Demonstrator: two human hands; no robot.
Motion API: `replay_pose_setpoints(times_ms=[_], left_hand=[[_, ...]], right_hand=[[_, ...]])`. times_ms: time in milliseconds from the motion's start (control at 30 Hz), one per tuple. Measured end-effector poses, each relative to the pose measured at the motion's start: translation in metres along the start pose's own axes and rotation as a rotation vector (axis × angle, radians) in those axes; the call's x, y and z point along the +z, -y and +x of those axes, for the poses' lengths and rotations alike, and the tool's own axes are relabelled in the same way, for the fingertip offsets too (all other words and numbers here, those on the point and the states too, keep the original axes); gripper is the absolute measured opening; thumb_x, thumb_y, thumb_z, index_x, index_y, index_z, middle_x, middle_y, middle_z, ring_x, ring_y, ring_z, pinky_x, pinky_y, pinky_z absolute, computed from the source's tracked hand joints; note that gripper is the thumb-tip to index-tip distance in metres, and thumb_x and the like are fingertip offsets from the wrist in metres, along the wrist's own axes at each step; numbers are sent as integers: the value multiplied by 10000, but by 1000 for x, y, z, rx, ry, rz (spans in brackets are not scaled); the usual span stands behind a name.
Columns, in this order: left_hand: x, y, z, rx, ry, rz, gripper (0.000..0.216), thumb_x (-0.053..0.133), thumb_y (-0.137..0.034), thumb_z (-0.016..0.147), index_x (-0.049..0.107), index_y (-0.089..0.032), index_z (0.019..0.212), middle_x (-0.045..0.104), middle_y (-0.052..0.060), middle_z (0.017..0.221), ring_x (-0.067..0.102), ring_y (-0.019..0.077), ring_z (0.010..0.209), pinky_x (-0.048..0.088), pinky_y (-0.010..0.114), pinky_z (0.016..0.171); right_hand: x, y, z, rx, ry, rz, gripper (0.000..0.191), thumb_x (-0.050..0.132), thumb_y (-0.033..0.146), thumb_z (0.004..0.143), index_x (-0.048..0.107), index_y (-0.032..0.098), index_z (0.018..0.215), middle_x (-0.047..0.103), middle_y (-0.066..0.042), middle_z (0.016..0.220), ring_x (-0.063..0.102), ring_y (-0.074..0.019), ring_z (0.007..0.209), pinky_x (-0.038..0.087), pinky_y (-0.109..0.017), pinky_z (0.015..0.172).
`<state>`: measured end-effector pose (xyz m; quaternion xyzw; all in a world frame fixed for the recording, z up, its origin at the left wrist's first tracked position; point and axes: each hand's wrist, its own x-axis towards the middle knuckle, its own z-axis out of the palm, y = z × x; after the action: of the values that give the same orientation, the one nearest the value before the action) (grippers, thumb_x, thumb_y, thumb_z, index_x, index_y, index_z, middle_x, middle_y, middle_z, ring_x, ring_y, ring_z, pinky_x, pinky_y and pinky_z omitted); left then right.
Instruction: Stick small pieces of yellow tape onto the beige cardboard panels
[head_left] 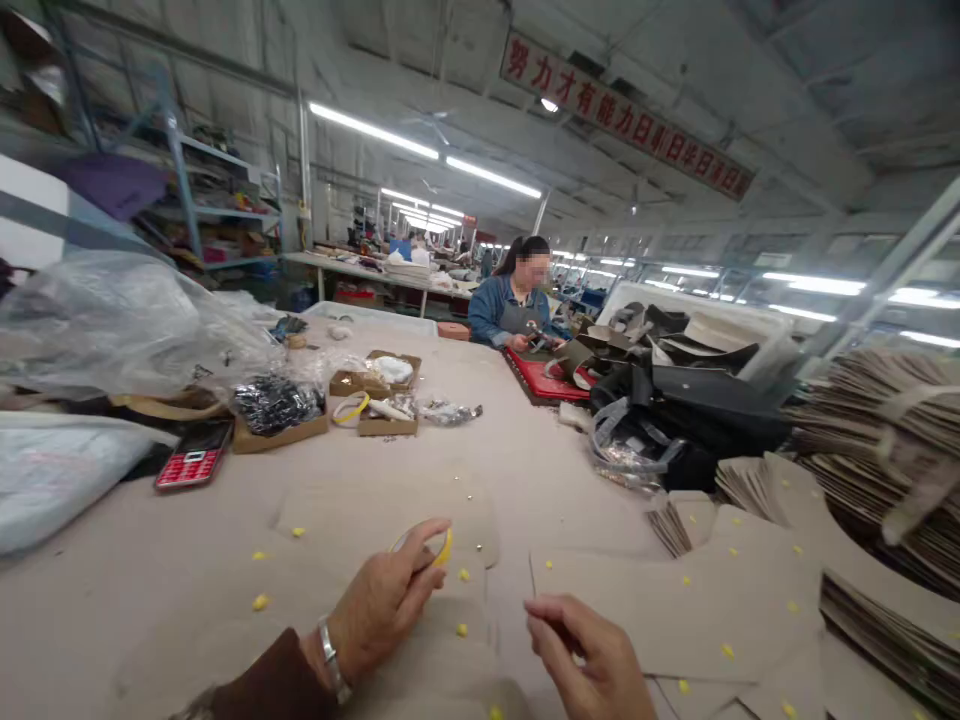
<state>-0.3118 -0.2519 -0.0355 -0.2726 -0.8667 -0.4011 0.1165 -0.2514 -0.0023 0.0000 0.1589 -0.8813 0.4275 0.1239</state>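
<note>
Thin yellow tape ring point(433, 545) in left hand point(382, 600)

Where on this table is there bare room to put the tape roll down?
Bare tabletop lies ahead of the hands, between the small cardboard boxes and the black bags. Another patch lies left of the left hand, below the red phone, dotted with yellow scraps. Crowded: card pieces beside the right hand, stacks right, plastic bags left.
</note>
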Motion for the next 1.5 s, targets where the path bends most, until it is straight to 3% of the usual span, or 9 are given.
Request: replay_pose_setpoints(times_ms=[100,200,433,700,933,1033,1200,1400,1500], left_hand=[[-1,-6,-3,35,16,-91,377,343,-250,985,265,-233,1354,619,-63,703,549,106,533,394,199,536],[-3,-5,-6,37,27,-114,397,363,-228,982,264,-245,1366,568,-68,675,533,119,561,386,211,558],[0,-1,-5,-28,86,-109,417,371,-214,997,247,-262,1391,601,-55,727,558,133,598,416,230,590],[4,-9,-5,-22,108,13,321,353,-248,1003,337,-252,1323,679,-17,841,676,179,742,466,269,636],[-3,-20,2,-53,145,34,139,366,-216,994,499,-235,960,620,-37,764,624,138,655,397,256,567],[-4,-22,8,11,106,155,182,369,-150,963,486,-216,841,557,-35,680,557,138,576,361,267,524],[-5,-27,22,188,10,374,214,372,-82,918,467,-204,770,491,-26,640,468,155,543,302,308,508],[1,-26,25,219,-52,331,180,428,-93,936,476,-206,804,479,-33,651,458,160,569,326,308,545],[5,-13,29,100,59,463,134,462,-130,949,502,-198,842,548,-6,729,524,188,670,376,320,610]], right_hand=[[26,13,39,-150,89,74,175,520,240,918,673,194,990,683,-50,837,623,-140,720,502,-223,651],[41,20,64,-196,200,122,209,520,158,915,637,204,1083,674,-60,968,617,-141,811,506,-247,736],[52,7,72,-288,292,75,179,522,98,908,606,195,1032,637,-40,883,586,-154,821,473,-270,744],[62,-7,64,-411,154,-57,146,485,108,895,603,179,846,631,-30,723,584,-140,669,461,-246,638],[65,-8,59,-433,-6,-107,170,487,69,819,613,175,775,616,-11,630,577,-120,571,439,-227,567],[63,-3,61,-268,0,-17,145,516,106,797,626,167,724,620,-12,612,579,-120,542,440,-224,541],[60,8,75,393,147,419,149,592,275,774,606,159,683,600,16,491,573,-117,427,420,-194,418],[58,-25,92,557,69,434,181,655,312,698,608,148,637,605,18,491,583,-108,426,474,-193,436],[57,-53,94,633,171,435,252,684,377,699,658,127,722,652,-8,550,590,-100,439,484,-192,446]])
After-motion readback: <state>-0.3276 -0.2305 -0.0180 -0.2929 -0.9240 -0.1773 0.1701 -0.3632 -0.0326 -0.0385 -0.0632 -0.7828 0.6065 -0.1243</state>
